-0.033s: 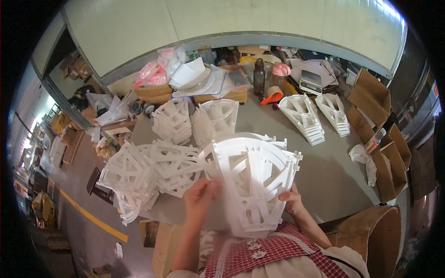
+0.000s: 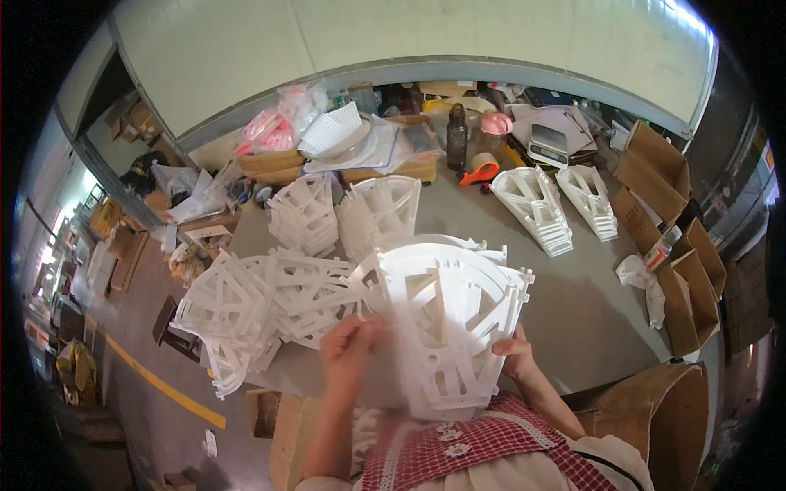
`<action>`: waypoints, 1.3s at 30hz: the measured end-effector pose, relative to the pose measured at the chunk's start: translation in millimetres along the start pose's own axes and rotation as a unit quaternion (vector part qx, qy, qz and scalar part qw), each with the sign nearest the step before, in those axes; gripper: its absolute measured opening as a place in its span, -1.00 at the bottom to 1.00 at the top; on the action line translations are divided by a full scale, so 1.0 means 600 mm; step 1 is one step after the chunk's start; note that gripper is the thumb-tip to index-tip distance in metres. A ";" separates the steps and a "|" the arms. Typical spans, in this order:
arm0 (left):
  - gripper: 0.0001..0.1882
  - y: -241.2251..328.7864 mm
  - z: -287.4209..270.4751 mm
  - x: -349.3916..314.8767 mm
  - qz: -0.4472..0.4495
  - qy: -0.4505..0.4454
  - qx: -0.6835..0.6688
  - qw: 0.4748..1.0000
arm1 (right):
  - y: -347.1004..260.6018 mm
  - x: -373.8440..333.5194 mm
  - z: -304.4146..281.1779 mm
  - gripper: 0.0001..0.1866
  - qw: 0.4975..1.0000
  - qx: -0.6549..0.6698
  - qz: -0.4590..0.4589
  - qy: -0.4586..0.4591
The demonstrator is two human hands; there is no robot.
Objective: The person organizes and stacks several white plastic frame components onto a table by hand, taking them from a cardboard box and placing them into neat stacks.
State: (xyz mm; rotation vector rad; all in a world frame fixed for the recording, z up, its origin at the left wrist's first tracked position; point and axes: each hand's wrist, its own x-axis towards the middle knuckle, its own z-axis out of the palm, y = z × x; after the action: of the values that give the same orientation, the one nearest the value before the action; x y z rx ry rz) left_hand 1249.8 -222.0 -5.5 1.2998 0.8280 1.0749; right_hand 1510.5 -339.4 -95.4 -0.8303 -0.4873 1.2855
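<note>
I see right hand (image 2: 514,352) pinching white frames (image 2: 458,340) at tabletop (image 2: 585,307) front edge; left hand (image 2: 350,340) curled beside; grip I cannot tell.

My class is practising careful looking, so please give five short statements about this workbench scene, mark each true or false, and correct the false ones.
1. The right hand holds white openwork plastic pieces. True.
2. Two stacks of similar pieces, a larger and a smaller, lie on the right of the table. True.
3. The left hand is spread flat. False: its fingers are curled; blur hides whether they grip anything.
4. The dark bottle stands right of the pink-lidded jar. False: it stands to the jar's left.
5. The apron is plain blue. False: it is red and white, with a fine pattern.
</note>
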 end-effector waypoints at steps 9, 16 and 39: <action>-0.91 0.035 -0.028 0.006 0.073 -0.003 -0.167 0.983 | 0.022 -0.003 -0.023 -0.17 0.998 -0.006 -0.012 0.056; -0.82 -0.050 -0.069 -0.006 0.038 0.122 -0.053 0.990 | 0.021 0.001 -0.011 -0.16 0.999 0.042 0.000 0.031; -0.83 -0.164 -0.510 -0.104 0.142 0.419 -0.379 0.812 | -0.032 0.018 -0.023 -0.23 0.993 0.106 0.000 0.045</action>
State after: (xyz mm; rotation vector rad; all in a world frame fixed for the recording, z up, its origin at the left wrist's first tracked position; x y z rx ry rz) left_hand 957.9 -174.5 -146.3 0.2119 0.6888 2.0237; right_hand 1535.2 -333.9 -90.8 -0.7057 -0.2729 1.2683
